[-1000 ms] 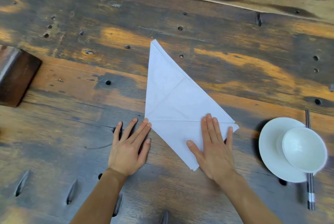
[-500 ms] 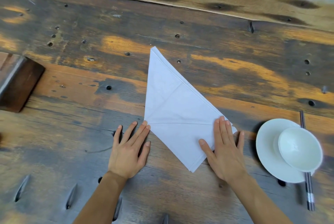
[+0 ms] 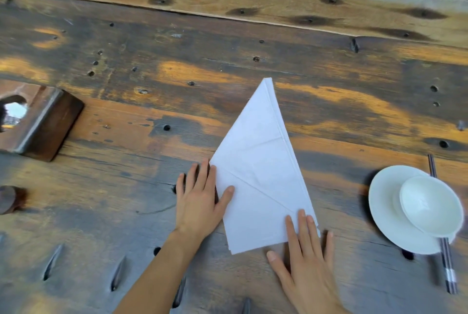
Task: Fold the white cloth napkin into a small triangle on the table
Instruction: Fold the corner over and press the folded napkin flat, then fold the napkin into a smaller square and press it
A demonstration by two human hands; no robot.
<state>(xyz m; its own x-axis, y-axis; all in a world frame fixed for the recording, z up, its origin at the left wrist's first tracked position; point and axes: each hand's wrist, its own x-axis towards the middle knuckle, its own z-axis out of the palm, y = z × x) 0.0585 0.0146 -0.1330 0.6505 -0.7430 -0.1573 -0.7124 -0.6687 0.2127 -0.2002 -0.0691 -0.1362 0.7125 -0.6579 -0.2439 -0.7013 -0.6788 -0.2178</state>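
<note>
Frankly, w/ left grip (image 3: pixel 200 202) & right grip (image 3: pixel 309 255) flat-fingered on napkin (image 3: pixel 260 174), I fear stacked layers slip, skewing next fold.

My right hand (image 3: pixel 309 263) covers the lower-right corner of the napkin (image 3: pixel 258 174) — my wrist leaves the bottom edge; the plate (image 3: pixel 385 212) hides the chopsticks (image 3: pixel 447 268) midway.

Only one camera here, worn on the person's head, looking forward and steeply down at the wooden table (image 3: pixel 126 187), pretty close over its near part. Wide-angle, so edges bend; the right side looks smeared, probably motion blur.
</note>
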